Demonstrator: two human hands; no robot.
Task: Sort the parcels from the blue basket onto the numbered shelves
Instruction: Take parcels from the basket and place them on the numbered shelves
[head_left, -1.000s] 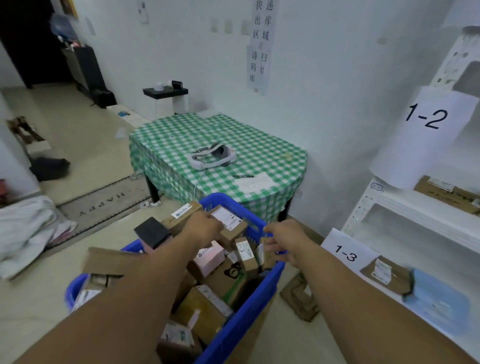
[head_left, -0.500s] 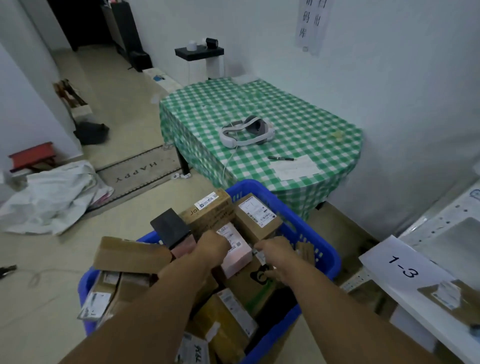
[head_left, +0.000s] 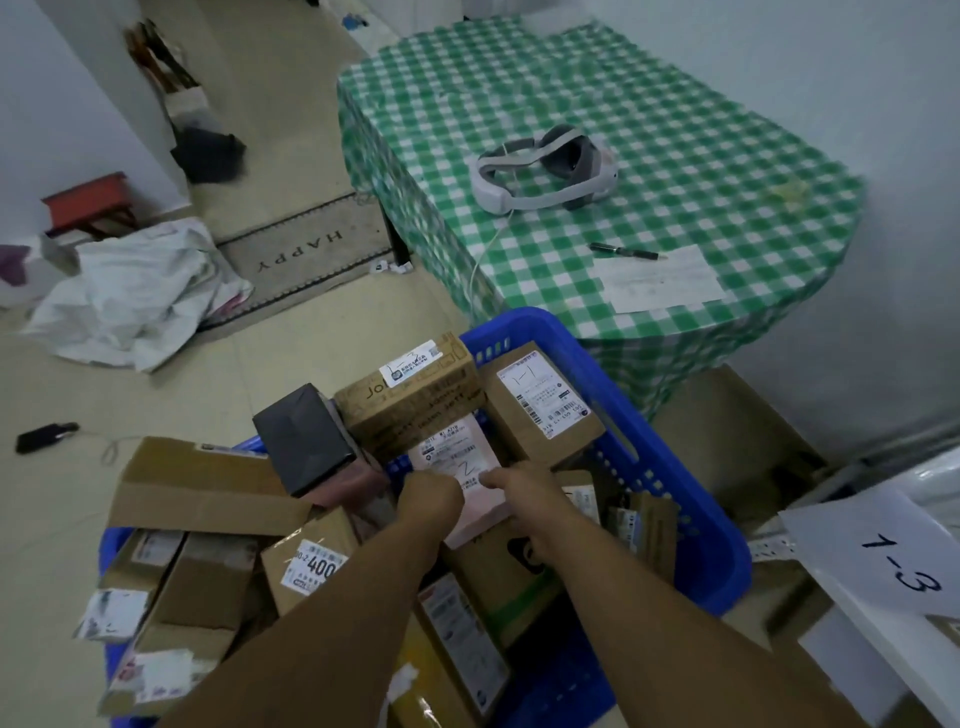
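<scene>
The blue basket (head_left: 670, 478) stands on the floor in front of me, heaped with several cardboard parcels. In its middle lies a small pink parcel (head_left: 462, 467) with a white label marked with a handwritten number. My left hand (head_left: 428, 501) grips its near left corner and my right hand (head_left: 522, 493) holds its near right side. Behind it sit a brown box (head_left: 410, 395) labelled 1-3 and another brown box (head_left: 540, 405) labelled 1-1. A dark grey box (head_left: 304, 441) leans to the left. The shelf sign 1-3 (head_left: 904, 566) shows at the right edge.
A table with a green checked cloth (head_left: 649, 130) stands behind the basket, carrying a headset (head_left: 540, 171), a pen (head_left: 623, 252) and a paper sheet (head_left: 660, 280). A doormat (head_left: 301, 254) and crumpled white bags (head_left: 130, 296) lie on the floor at left. Flat cardboard (head_left: 727, 426) lies right of the basket.
My view has tilted down and closer to the basket. My right hand left the basket rim and joined my left hand on the pink parcel.
</scene>
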